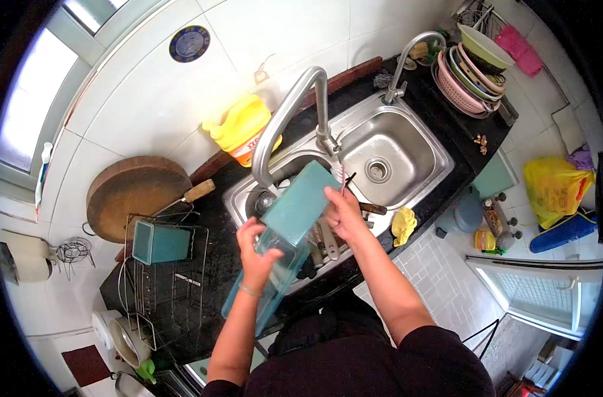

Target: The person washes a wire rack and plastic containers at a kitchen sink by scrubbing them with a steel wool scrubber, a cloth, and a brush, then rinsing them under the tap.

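Currently | right hand (346,216): one teal box (301,204) | left hand (256,261): open | two basins (401,149)

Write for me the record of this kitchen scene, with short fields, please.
Right hand: grips right end of teal box, brush beside thumb
Left hand: fingers spread beside the box; contact unclear
Sink: steel, two bowls, utensils in left one
Behind sink: yellow jug
Sink's front edge: crumpled yellow cloth
Left counter: wire rack holding teal bin, round board behind
Far right counter: stacked baskets
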The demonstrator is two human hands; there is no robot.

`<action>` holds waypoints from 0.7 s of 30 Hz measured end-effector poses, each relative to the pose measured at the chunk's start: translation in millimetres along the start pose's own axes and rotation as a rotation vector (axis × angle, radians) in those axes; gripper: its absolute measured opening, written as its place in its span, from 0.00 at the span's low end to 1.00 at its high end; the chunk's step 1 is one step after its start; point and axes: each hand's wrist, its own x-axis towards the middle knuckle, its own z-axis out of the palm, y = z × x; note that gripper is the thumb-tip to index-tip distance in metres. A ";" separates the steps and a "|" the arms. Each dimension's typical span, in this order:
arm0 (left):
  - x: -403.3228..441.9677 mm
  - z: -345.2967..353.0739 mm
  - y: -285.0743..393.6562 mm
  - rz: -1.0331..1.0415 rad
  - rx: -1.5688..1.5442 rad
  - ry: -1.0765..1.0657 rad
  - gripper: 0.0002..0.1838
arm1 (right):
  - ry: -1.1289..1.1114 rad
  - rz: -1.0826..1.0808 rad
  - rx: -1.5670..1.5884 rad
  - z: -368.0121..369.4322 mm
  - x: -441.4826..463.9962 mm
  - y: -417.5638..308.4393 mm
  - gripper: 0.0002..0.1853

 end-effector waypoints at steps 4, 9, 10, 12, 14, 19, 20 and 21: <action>5.0 2.1 15.0 -0.679 -1.012 0.012 0.53 | -0.014 0.038 -0.113 13.4 -0.1 3.4 0.14; 15.6 -6.5 25.3 -0.726 -1.560 -0.128 0.47 | -0.094 0.074 -0.294 16.8 1.5 -9.7 0.18; 16.1 -8.2 23.6 -0.766 -1.897 -0.163 0.42 | -0.172 0.082 -0.280 18.1 0.8 -12.2 0.18; 17.1 -7.0 25.5 -0.824 -1.856 -0.281 0.43 | -0.167 0.100 -0.284 23.6 -3.1 -12.1 0.18; 16.7 -5.0 24.6 -0.878 -1.810 -0.398 0.45 | -0.289 0.139 -0.487 19.8 3.0 -7.5 0.22; 12.3 0.7 15.1 -1.007 -1.679 -0.226 0.37 | -0.141 -0.595 -0.906 5.2 33.6 17.5 0.27; 13.7 2.2 17.7 -1.008 -1.679 -0.226 0.37 | -0.094 -0.609 -0.915 11.0 29.1 13.1 0.27; 15.9 4.6 21.6 -1.033 -1.686 -0.189 0.36 | -0.139 -0.696 -1.119 16.7 20.5 13.6 0.24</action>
